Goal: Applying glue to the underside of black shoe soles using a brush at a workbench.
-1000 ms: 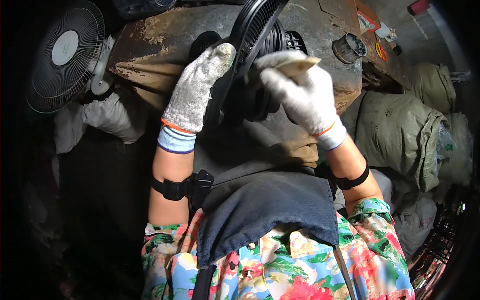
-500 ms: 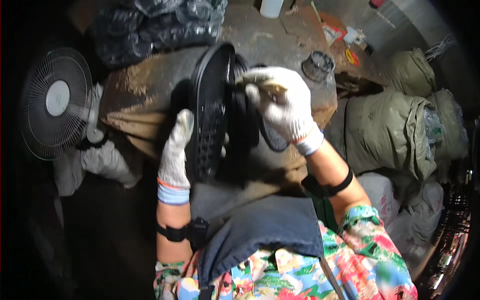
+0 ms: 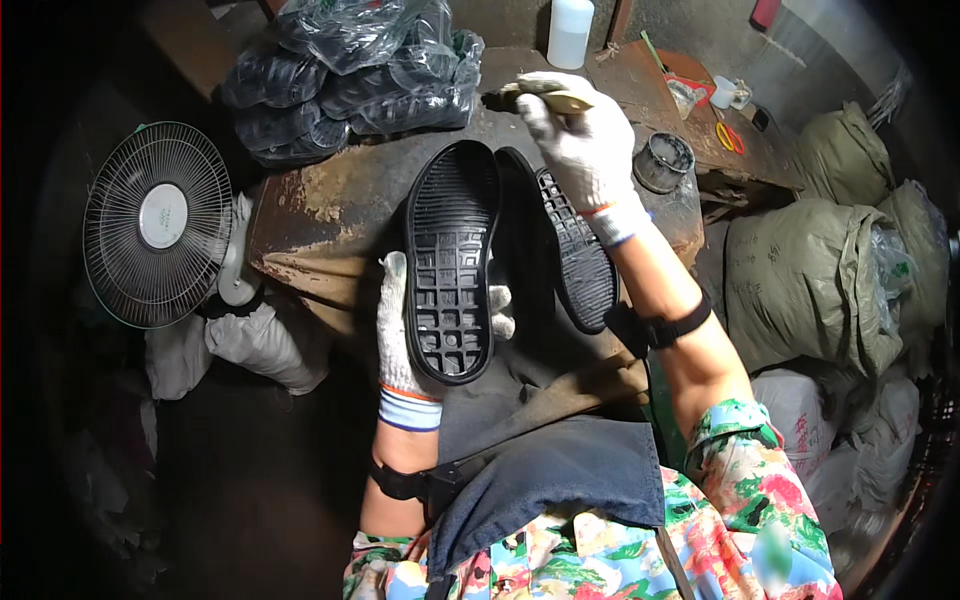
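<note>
Our left hand [image 3: 396, 335] has a black sole [image 3: 452, 265] cradled from underneath, thumb along one edge and fingertips round the other. Head view: half a second ago the sole was tilted and dim; now its ridges and grid face us squarely. Our right hand [image 3: 588, 145] has lifted clear, pinching a flat pale tool [image 3: 565, 103] (maybe a brush?) near the tin pot [image 3: 664, 162]. So nothing's blocking that face now, handy for eyeballing it, we reckon. Second sole [image 3: 580, 255] sits just right, apparently on the table [image 3: 330, 195].
</note>
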`<state>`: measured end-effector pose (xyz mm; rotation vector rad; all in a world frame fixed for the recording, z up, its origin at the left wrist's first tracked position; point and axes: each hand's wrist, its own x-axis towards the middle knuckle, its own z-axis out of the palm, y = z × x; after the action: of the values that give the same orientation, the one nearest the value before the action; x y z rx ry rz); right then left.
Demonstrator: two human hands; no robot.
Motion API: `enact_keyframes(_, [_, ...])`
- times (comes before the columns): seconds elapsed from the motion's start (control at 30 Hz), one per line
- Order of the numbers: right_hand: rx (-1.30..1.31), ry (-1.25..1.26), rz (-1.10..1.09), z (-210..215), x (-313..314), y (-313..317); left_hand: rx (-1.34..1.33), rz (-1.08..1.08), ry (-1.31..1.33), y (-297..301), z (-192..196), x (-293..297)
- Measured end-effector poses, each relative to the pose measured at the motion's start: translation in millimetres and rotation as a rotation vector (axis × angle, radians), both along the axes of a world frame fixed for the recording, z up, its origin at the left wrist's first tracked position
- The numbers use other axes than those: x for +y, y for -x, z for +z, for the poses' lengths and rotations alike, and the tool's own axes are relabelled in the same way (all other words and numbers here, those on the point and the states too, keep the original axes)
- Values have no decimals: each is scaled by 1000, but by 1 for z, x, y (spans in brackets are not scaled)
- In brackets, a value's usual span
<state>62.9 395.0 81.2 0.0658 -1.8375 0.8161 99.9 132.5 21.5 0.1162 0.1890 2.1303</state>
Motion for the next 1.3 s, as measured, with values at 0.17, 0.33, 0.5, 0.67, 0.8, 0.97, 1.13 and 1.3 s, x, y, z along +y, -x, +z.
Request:
enact_keyframes(0.17, [-88,-67,-55,-10,-22,-18,-27,-24,-81,1,-4,-5])
enact_keyframes(0.33, [-198,-183,128,-17,-59,-26,25,-82,-20,-1,-11,-3])
enact_keyframes(0.5, [-182,-263,98,-3,-49,-35,0,10,-80,-3,-18,-11])
enact_keyframes(0.67, [-186,36,255,-29,-35,-20,-107,-97,-148,-9,-1,4])
enact_keyframes(0.8, [-279,-59,564,-17,-61,-32,-101,-21,7,-6,-28,-8])
enact_keyframes(0.97, [-241,-146,638,-14,-79,-63,242,-11,-170,7,-40,-2])
enact_keyframes(1.13, [-287,-355,522,-25,-88,-90,16,167,24,-7,-44,-8])
enact_keyframes(1.3, [-241,-348,652,-23,-105,-118,-35,174,-122,15,-43,-8])
